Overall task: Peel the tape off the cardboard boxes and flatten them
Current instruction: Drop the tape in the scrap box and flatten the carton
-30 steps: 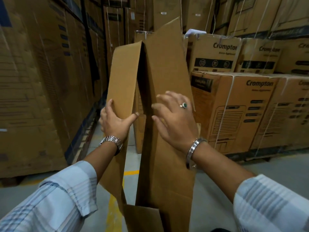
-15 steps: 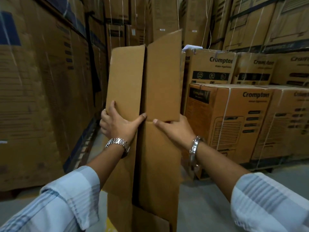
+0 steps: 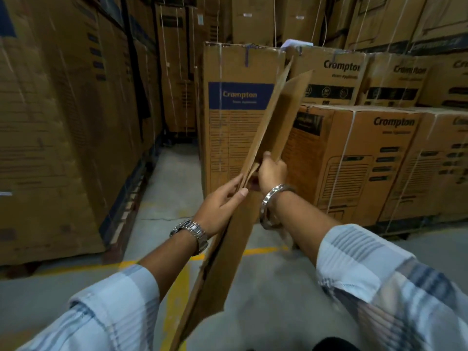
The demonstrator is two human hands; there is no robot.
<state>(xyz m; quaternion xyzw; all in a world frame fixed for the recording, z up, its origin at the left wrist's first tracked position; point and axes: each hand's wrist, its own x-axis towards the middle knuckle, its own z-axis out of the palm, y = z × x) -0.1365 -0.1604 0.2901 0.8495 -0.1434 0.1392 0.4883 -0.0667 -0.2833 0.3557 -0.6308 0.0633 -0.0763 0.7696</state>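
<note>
Presently, head view: a collapsed cardboard box (image 3: pixel 228 252) is held edge-on in mid-air at frame ctr, between both hands. It is tilted, w/ the top end leaning away and to the R and the bottom end low, near the person. The upper flaps are seen slightly parted; the rest of the panels are pressed close together.

L hand (image 3: pixel 222 201): the box's near edge is pinched approx. mid-length, thumb on the near side, fingers laid together along the L face. A metal watch (image 3: pixel 191 233) is worn on this wrist.

R hand (image 3: pixel 272 171): the R side is gripped just above the L hand, thumb on the flap; the fingers are wrapped behind the board and hidden. A steel bangle (image 3: pixel 272 203) is worn here.

Beyond the box, a tall carton w/ blue label (image 3: pixel 240 97) is stood on the concrete floor (image 3: pixel 174 188); strapped stacked cartons (image 3: pixel 392 153) are seen at R.
</note>
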